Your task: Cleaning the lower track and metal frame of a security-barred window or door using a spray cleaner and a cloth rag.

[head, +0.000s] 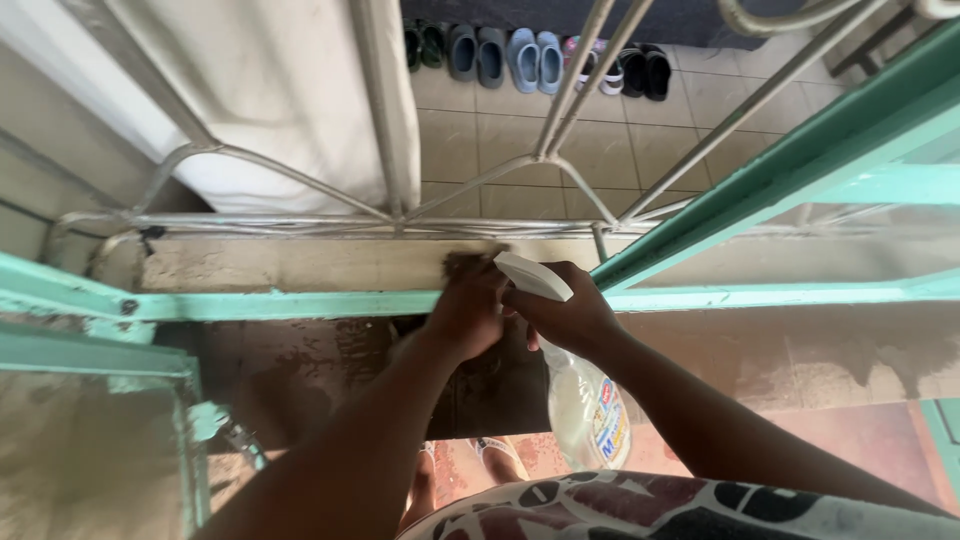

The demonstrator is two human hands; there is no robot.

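Note:
My right hand (565, 312) grips a clear spray bottle (588, 405) by its white trigger head (533, 276); the bottle hangs below the hand and holds pale liquid. My left hand (468, 305) sits just left of it at the green window frame (300, 303), pressed on something dark (470, 262), likely a cloth, on the dusty concrete sill (300, 262). The two hands touch or nearly touch.
A metal window grille (400, 215) runs beyond the sill. An open green casement (800, 160) angles out on the right. Outside, below, lie a tiled floor and a row of shoes (540, 55). A pale cloth or mattress (270, 90) hangs at upper left.

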